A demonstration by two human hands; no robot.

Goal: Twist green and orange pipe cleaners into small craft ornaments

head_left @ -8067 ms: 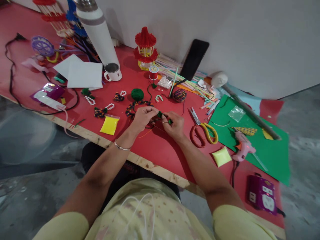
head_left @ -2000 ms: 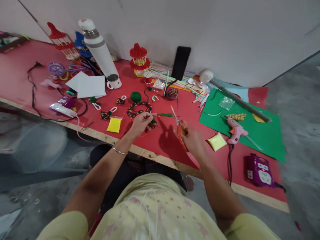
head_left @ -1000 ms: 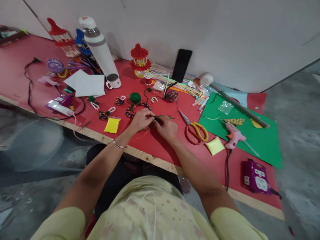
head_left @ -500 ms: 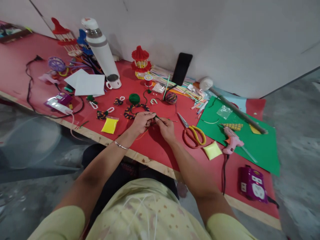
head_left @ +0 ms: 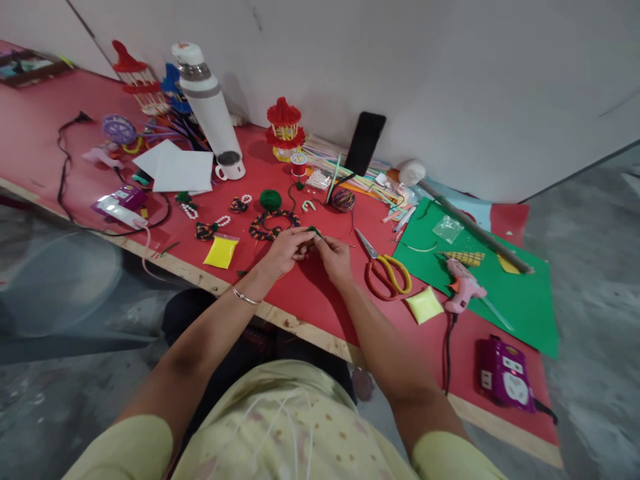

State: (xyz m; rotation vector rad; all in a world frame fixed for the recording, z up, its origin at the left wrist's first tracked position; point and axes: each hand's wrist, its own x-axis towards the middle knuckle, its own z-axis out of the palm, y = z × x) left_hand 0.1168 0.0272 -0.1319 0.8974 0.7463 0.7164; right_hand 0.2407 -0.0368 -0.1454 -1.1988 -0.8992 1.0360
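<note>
My left hand is closed, pinching a small piece of dark green yarn work at its fingertips. Close beside it, my right hand is closed on a thin crochet hook, whose end sticks out to the right. Its fingertips meet the green yarn. Just behind my left hand lies a braided multicolour yarn ring. A dark green yarn ball and a multicolour yarn ball sit farther back. Most of the yarn piece is hidden by my fingers.
Right of my hands lie scissors, a pale yellow packet and a pink glue gun. A yellow packet and beaded yarn pieces are at left. Behind stand a white flask, a mug and a phone.
The green yarn at my fingertips shows more and is bunched higher. Both hands stay together in nearly the same place. The view has shifted slightly.
</note>
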